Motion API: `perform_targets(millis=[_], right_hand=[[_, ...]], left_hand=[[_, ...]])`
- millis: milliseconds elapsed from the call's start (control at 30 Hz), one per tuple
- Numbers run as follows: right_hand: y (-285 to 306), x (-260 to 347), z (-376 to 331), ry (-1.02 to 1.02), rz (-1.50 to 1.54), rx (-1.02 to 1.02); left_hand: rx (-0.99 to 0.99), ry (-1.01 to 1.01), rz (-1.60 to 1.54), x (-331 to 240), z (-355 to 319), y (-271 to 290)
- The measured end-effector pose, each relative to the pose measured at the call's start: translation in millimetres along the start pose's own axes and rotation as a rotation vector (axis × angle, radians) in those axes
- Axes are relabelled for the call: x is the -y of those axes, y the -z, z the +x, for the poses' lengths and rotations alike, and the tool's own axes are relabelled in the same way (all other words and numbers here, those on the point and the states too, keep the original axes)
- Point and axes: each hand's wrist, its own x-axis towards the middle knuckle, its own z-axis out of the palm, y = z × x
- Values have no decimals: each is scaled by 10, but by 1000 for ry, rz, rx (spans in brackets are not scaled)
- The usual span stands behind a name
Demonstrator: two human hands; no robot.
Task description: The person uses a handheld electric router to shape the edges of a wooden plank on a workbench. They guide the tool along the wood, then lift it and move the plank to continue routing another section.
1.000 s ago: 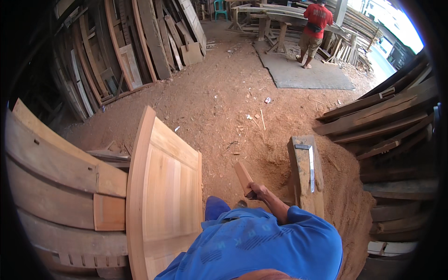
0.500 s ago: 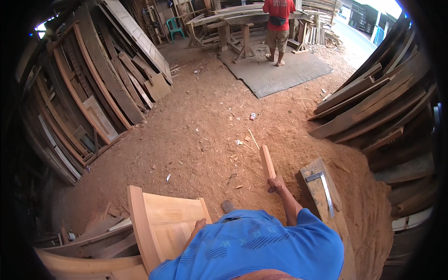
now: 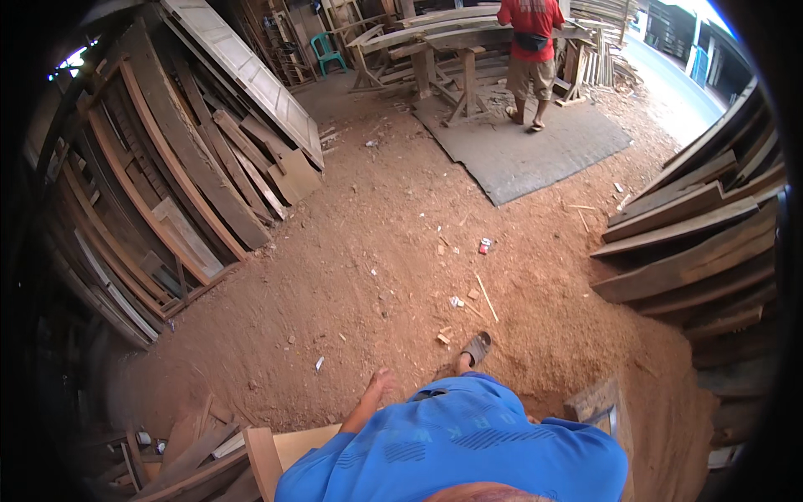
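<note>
My left hand (image 3: 382, 381) hangs in front of me over the sawdust-strewn ground. Its fingers look loosely stretched, a little blurred, and nothing shows in them. Below that arm a pale wooden panel (image 3: 305, 442) with a thicker edge piece (image 3: 264, 462) is partly covered by my blue shirt. My right hand is hidden behind my shirt and sleeve, so what it holds does not show. Beside my right shoulder is the end of a thick wooden beam (image 3: 592, 400), with part of a metal try square (image 3: 613, 418) on it. My sandalled foot (image 3: 477, 348) is stepped forward.
Boards and frames (image 3: 159, 184) lean at the left; stacked planks (image 3: 694, 243) line the right. Offcuts (image 3: 188, 456) lie at lower left. Ahead, a person in a red shirt (image 3: 533, 50) stands on a grey mat (image 3: 523, 155) by timber trestles (image 3: 468, 84). A green chair (image 3: 326, 53) stands behind.
My left hand has let go of the panel, which is now lower in view. The grooved wood strip that my right hand held has gone out of sight with that hand. My foot has stepped forward.
</note>
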Motion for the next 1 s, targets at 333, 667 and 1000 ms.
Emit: perform_targets(millis=[333, 667, 1000], right_hand=[[1163, 2135, 241, 74, 310, -172], [3034, 4157, 287, 338, 493, -385], [2991, 4262, 1047, -73, 598, -198]], left_hand=[[133, -202, 657, -1327, 1116, -819], [228, -107, 504, -3545, 2218, -2005], [500, -336, 1007, -5603, 3603, -3245]])
